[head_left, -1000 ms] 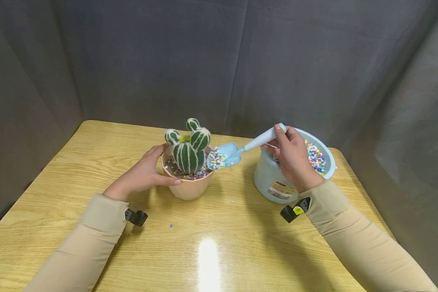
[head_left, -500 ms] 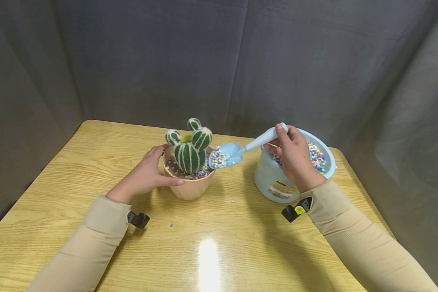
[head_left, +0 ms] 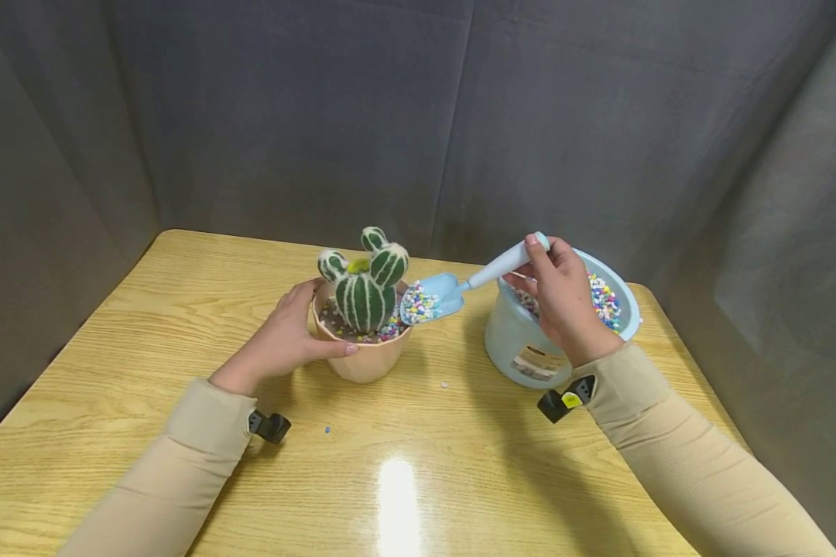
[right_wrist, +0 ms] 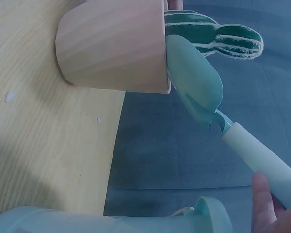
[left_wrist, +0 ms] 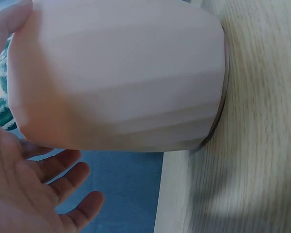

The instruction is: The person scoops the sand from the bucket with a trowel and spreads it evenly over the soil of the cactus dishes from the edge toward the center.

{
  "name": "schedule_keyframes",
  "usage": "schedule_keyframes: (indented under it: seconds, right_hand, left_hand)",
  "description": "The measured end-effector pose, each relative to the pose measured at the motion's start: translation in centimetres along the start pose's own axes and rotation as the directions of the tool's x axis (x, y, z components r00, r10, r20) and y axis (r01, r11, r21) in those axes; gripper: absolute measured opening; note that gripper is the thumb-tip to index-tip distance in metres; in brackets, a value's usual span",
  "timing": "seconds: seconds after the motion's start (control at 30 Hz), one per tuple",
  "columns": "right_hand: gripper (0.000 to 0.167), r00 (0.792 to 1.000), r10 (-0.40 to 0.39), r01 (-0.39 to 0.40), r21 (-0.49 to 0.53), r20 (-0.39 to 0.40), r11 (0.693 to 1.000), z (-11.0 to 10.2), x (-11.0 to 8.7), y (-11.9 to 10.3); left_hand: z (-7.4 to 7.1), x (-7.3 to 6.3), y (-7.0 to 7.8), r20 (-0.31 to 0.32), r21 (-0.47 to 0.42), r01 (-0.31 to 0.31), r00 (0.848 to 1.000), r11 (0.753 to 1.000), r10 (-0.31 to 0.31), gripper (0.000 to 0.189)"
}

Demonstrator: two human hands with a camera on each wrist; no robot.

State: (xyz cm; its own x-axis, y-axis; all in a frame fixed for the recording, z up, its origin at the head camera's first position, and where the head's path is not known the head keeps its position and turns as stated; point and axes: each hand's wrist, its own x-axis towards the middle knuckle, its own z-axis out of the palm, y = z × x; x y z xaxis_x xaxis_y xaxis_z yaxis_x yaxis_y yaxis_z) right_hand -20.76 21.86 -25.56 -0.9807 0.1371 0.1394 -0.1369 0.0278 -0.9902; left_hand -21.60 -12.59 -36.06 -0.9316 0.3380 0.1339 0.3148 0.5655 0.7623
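Observation:
My left hand (head_left: pixel 289 329) grips a peach flowerpot (head_left: pixel 369 362) by its rim, thumb on the near side, a finger on the far side. In the left wrist view its other fingers (left_wrist: pixel 70 177) are off the pot's wall. A striped green cactus (head_left: pixel 364 302) with white fuzz stands in the pot, colourful pellets around its base. My right hand (head_left: pixel 564 298) holds a light blue scoop (head_left: pixel 449 294) by its handle. Small multicoloured pellets (head_left: pixel 418 303) lie heaped in the scoop's front. In the right wrist view, the scoop's tip overlaps the pot's rim beside the cactus.
A light blue bucket (head_left: pixel 508 340) of pellets stands at the right, under my right hand. A blue pellet (head_left: pixel 327 429) and a pale pellet (head_left: pixel 444 384) lie loose on the wooden table (head_left: pixel 265 495). Grey curtains (head_left: pixel 286 116) hang behind.
The flowerpot with its cactus and my left hand have shifted slightly to the right. The scoop has also crept a little to the right, with pellets still in it.

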Motion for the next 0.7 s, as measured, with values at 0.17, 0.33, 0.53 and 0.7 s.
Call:
schedule_keyframes:
  seconds: [0.17,0.33,0.53,0.7]
  right_hand:
    - [0.014,1.0,-0.014,0.014,-0.011,-0.005,1.0,0.19,0.08,-0.09]
    - [0.014,1.0,-0.028,0.028,-0.01,-0.003,1.0,0.25,0.07,-0.1]
    - [0.014,0.999,-0.032,0.032,-0.017,-0.007,0.999,0.36,0.05,-0.24]
    - [0.014,1.0,-0.01,0.01,-0.023,-0.009,1.0,0.42,-0.03,-0.33]
  left_hand:
    - [0.08,-0.18,0.15,0.005,-0.001,0.021,1.0,1.0,-0.021,0.119]
    - [0.19,-0.23,0.15,-0.004,-0.01,0.009,1.0,1.0,-0.009,0.117]
    - [0.43,-0.33,0.26,-0.022,-0.007,0.007,1.0,1.0,-0.007,0.116]
    - [0.61,-0.41,0.27,-0.033,-0.012,0.012,0.999,1.0,-0.013,0.117]
